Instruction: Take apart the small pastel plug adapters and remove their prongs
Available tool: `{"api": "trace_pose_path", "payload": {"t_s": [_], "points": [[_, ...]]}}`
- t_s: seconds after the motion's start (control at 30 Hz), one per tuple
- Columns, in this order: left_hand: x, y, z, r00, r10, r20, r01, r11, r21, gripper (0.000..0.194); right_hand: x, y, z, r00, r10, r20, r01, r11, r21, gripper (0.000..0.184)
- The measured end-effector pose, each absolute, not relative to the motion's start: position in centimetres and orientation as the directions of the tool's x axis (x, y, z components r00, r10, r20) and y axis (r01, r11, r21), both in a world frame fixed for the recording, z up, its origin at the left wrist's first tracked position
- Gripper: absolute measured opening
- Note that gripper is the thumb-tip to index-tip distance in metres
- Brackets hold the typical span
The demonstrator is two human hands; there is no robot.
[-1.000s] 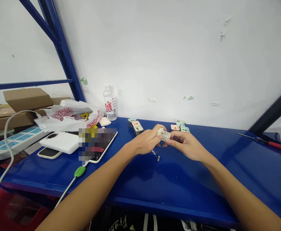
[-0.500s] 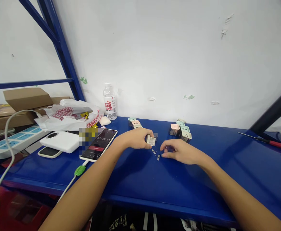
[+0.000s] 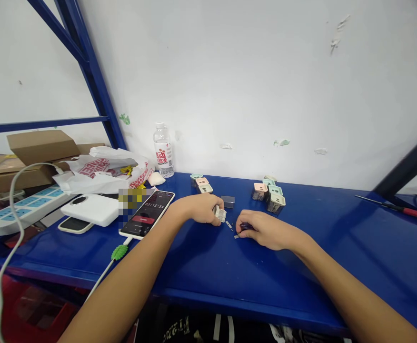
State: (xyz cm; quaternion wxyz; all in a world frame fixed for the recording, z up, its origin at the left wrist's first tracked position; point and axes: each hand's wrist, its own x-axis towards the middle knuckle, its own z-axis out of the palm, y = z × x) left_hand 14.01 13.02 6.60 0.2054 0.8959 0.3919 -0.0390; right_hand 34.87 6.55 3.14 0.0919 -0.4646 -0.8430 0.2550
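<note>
My left hand point(image 3: 198, 208) is closed around a small white plug part point(image 3: 220, 214), held just above the blue table point(image 3: 251, 271). My right hand point(image 3: 262, 229) rests on the table with its fingers pinched at small metal pins point(image 3: 232, 229); what it holds is too small to make out. A small grey block point(image 3: 227, 201) lies just behind the hands. Two clusters of pastel charger cubes stand further back: one on the left point(image 3: 202, 184) and one on the right point(image 3: 270, 194).
A phone point(image 3: 147, 213) with a running timer lies left of my hands, its white cable point(image 3: 103, 276) trailing off the table edge. Further left are a white power bank point(image 3: 90, 209), a power strip point(image 3: 19, 209), plastic bags, cardboard boxes and a water bottle point(image 3: 163, 151). A red-handled screwdriver point(image 3: 397, 209) lies far right.
My hands came apart and went down to the table. The left hand kept the white part and drew it nearer; the grey block now lies on the table and the right hand reached to the pins.
</note>
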Motion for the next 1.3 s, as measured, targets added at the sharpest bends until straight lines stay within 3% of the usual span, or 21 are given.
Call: {"api": "trace_pose_path", "payload": {"t_s": [0.3,0.57,1.13,1.3], "points": [[14.0,13.1,6.4,0.697,0.676,-0.24,0.712,-0.613,0.342,0.036,34.5,6.3,3.3,-0.549,0.83,-0.098,0.745,0.433,-0.508,0.016],[14.0,13.0,6.7,0.718,0.658,-0.225,0.686,-0.615,0.389,0.037,35.4,6.3,3.6,-0.535,0.84,0.09,0.73,0.513,-0.452,0.018],[14.4,12.7,6.7,0.775,0.631,-0.031,0.544,-0.641,0.541,0.031,35.8,6.6,4.5,-0.259,0.916,0.306,0.602,0.401,-0.691,0.02],[14.5,12.7,6.6,0.771,0.637,0.01,0.519,-0.637,0.57,0.035,35.8,6.3,4.7,-0.284,0.906,0.314,0.538,0.422,-0.73,0.025]]}}
